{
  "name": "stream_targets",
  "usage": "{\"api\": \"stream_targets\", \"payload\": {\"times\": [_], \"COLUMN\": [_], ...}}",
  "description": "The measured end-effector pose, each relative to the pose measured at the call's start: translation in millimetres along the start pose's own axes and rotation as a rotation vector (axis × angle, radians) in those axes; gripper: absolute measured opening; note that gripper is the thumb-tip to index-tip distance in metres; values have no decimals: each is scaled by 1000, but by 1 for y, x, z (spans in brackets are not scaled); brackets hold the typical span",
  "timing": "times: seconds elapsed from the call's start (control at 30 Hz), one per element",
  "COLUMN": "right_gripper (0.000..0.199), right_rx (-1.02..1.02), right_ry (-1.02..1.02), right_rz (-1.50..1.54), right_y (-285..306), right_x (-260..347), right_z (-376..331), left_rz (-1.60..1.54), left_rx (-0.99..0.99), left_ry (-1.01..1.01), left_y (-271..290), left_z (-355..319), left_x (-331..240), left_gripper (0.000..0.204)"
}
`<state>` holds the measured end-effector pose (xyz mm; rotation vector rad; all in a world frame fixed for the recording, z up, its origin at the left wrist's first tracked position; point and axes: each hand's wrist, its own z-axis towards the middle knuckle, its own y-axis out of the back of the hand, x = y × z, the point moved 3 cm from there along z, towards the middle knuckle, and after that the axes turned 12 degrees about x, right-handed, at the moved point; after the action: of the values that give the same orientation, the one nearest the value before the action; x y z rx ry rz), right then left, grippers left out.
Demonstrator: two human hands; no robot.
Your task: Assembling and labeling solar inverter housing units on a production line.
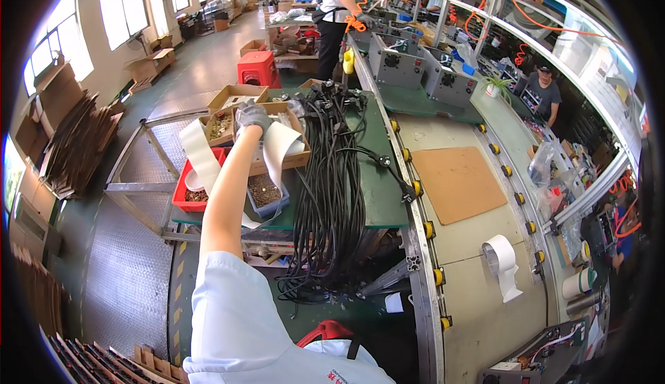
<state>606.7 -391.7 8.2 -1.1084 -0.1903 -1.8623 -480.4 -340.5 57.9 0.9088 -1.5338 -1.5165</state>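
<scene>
pale sleeve (239,315); left hand (254,116) at cardboard boxes (298,160); black cables (329,176) alongside.

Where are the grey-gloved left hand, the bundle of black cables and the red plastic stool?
Grey-gloved left hand (253,116): head view, glove's middle.
Bundle of black cables (327,186): head view, cables' middle.
Red plastic stool (257,62): head view, on the seat.

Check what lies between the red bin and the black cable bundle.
In the head view, a blue bin of small parts lies between the red bin and the black cable bundle; the person's left forearm and a white strip also show there.
</scene>
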Motion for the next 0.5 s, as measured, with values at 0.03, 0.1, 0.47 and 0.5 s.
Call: {"api": "stream_targets", "payload": {"times": [0.03, 0.1, 0.47, 0.5], "right_gripper": [31, 30, 45, 45], "right_rx": [10, -2, -601, -608], "right_ry": [12, 44, -93, -87], "right_rz": [-41, -163, -923, -935], "right_y": [-18, -28, 134, 123], "right_x": [4, 24, 80, 96], "right_z": [-3, -13, -43, -46], "left_rz": [111, -151, -764, -978], "left_rx": [47, 138, -1013, -885], "left_ry": [3, 112, -529, -687], "left_y": [-9, -17, 103, 121], "left_z": [14, 25, 26, -16], "left_x": [-4, -3, 8, -19], "left_gripper": [44, 42, 24, 23]}}
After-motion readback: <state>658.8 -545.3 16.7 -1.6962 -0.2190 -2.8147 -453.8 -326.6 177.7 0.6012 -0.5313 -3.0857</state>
